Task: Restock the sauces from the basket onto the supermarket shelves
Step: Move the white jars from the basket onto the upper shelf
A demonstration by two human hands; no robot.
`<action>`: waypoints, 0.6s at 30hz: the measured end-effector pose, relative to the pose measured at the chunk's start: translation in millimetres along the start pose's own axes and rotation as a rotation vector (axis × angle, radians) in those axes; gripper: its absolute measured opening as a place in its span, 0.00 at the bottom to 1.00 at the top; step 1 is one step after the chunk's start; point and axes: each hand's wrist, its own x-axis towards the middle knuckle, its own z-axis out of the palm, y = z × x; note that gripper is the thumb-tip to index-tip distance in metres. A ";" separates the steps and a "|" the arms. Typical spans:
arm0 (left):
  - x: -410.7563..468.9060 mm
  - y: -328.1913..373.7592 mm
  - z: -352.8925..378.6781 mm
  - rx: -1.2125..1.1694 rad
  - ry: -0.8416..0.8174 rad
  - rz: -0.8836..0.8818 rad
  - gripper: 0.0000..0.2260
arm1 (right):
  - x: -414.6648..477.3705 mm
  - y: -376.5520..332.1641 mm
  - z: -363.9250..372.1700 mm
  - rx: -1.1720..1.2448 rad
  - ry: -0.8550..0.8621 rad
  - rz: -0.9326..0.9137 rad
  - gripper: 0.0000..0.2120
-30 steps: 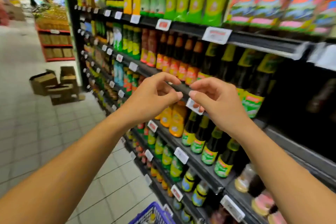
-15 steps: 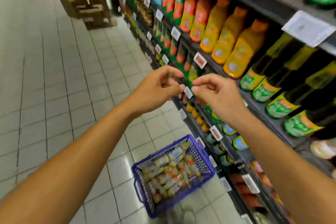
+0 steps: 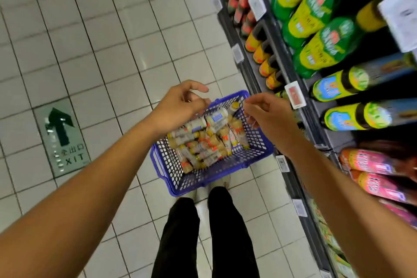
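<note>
A blue plastic basket (image 3: 216, 174) stands on the tiled floor just in front of my feet. Several small sauce bottles (image 3: 203, 140) with yellow caps lie piled inside it. My left hand (image 3: 180, 106) hovers over the basket's far left corner, fingers loosely curled and apart, holding nothing. My right hand (image 3: 268, 115) hangs above the basket's far right rim, fingers bent with thumb and forefinger close together, nothing visible in them. The supermarket shelves (image 3: 282, 36) run along the right, stocked with green, yellow and dark sauce bottles.
White price tags (image 3: 256, 3) and a red one (image 3: 295, 96) stick out from the shelf edges. A green exit arrow sign (image 3: 62, 140) is set in the floor at left. My black trouser legs (image 3: 203, 232) stand behind the basket. White floor tiles stretch leftward.
My view has tipped down from the shelf to the floor. Both hands have dropped from a shelf price tag to just above the basket, which now sits in the middle of the view.
</note>
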 end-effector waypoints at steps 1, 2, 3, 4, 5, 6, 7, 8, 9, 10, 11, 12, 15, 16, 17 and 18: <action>10.9 -18.6 4.8 0.001 0.001 -0.036 0.09 | 7.9 18.6 4.2 0.009 -0.003 0.028 0.06; 21.7 -37.4 10.1 0.004 0.004 -0.070 0.09 | 15.8 36.8 9.1 0.021 -0.007 0.060 0.05; 32.0 -56.2 14.7 0.006 0.013 -0.103 0.09 | 24.0 54.1 14.7 0.029 -0.014 0.090 0.04; 42.3 -75.1 19.5 0.002 0.021 -0.135 0.09 | 32.4 71.1 20.3 0.031 -0.020 0.117 0.03; 51.8 -93.9 24.3 -0.003 0.024 -0.167 0.08 | 40.8 88.3 26.4 0.028 -0.029 0.141 0.03; 60.8 -113.0 28.7 -0.003 0.025 -0.197 0.08 | 49.4 105.2 33.2 0.024 -0.041 0.161 0.02; 70.0 -132.1 32.5 0.004 0.026 -0.223 0.09 | 58.7 122.3 40.6 0.016 -0.056 0.183 0.02; 79.4 -151.4 36.4 0.018 0.026 -0.247 0.09 | 67.7 139.5 48.3 0.007 -0.076 0.208 0.02; 89.1 -170.5 39.7 0.034 0.029 -0.271 0.10 | 76.6 156.0 56.5 0.002 -0.094 0.236 0.02; 99.3 -189.4 42.7 0.048 0.034 -0.291 0.10 | 86.2 172.3 64.8 0.001 -0.105 0.266 0.02; 110.5 -208.0 45.3 0.068 0.039 -0.305 0.10 | 96.1 188.3 73.7 0.002 -0.108 0.294 0.02; 122.3 -226.6 48.0 0.101 0.041 -0.311 0.10 | 106.3 203.2 82.8 -0.003 -0.108 0.314 0.02; 160.5 -280.0 58.5 0.305 0.035 -0.272 0.11 | 137.7 244.0 110.6 -0.018 -0.090 0.412 0.02; 173.3 -296.1 62.9 0.408 0.030 -0.243 0.12 | 147.6 257.3 119.4 -0.005 -0.083 0.469 0.02; 185.0 -310.4 67.1 0.521 0.020 -0.212 0.14 | 157.2 270.2 128.4 0.003 -0.074 0.523 0.04; 196.1 -322.8 71.6 0.628 0.007 -0.181 0.17 | 166.5 282.7 137.4 0.008 -0.068 0.566 0.07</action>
